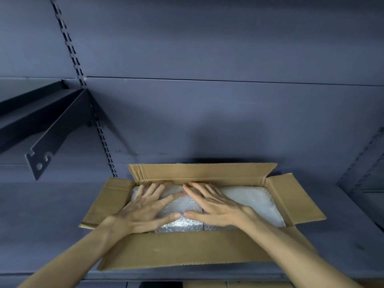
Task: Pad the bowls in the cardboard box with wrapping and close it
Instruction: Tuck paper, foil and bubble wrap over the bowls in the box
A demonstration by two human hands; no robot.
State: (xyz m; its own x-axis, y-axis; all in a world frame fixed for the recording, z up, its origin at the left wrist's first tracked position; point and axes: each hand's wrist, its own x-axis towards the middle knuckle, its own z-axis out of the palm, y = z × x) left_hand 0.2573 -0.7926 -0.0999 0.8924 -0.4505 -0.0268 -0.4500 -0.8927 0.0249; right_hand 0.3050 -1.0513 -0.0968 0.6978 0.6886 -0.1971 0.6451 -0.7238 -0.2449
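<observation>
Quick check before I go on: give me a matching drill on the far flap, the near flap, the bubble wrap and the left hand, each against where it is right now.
Things:
1. far flap
2. near flap
3. bubble wrap
4. left hand

States:
A. folded outward toward the person
B. fingers spread, pressing flat on the wrap
C. standing upright along the back edge
D. lying inside the cardboard box, over its contents

Pairs: 1-C, 2-A, 3-D, 4-B

Both forearms are bare, no sleeves, rings or watch on left hand [145,208] or right hand [216,206].
</observation>
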